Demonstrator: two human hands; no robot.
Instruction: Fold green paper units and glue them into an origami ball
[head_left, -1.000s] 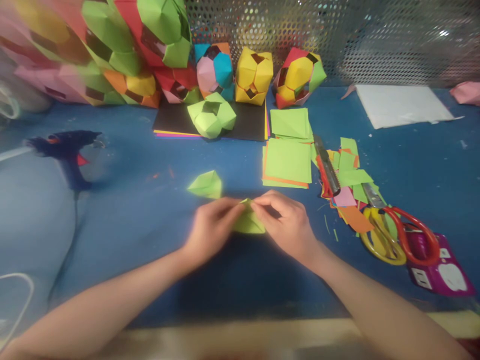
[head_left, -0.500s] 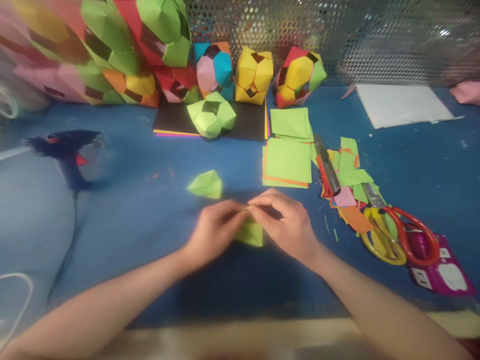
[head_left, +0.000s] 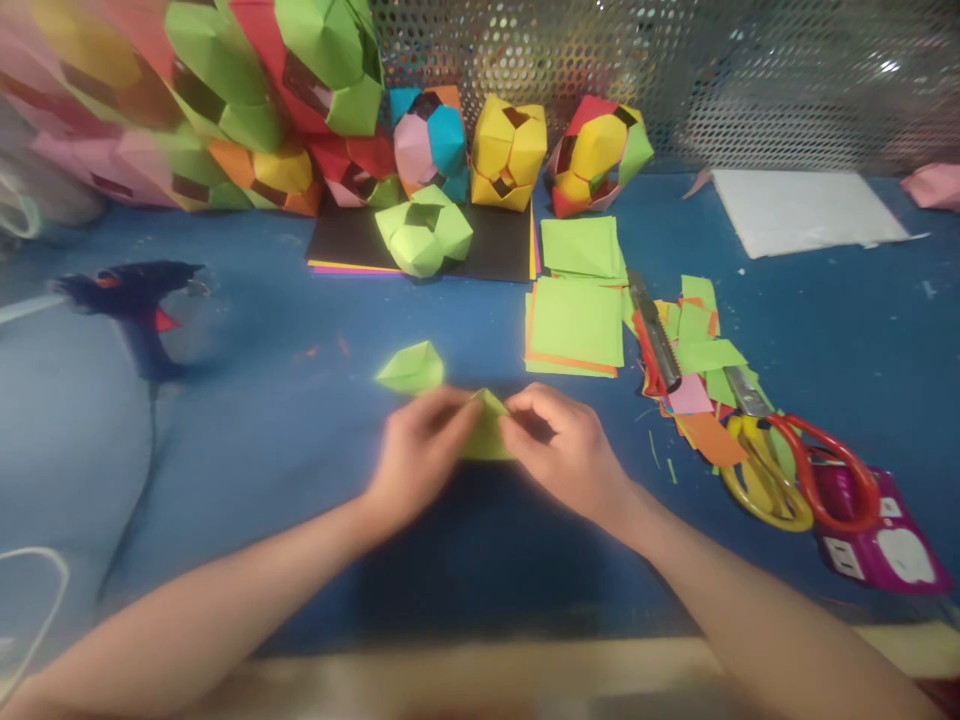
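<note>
Both my hands pinch one small folded piece of light green paper just above the blue table. My left hand grips its left side with closed fingers. My right hand grips its right side, fingertips curled on the paper's edge. Only the paper's pointed top and middle show between the fingers. A second folded green paper piece lies on the table just beyond my left hand.
A stack of green paper squares lies right of centre, with a utility knife, paper scraps and red-and-yellow scissors further right. Folded paper balls line the back; a green one sits on black card. A glue gun stands at left.
Both hands have shifted slightly away from me with the green paper. The paper's pointed top now stands up between the fingers, where before it hung lower under them.
</note>
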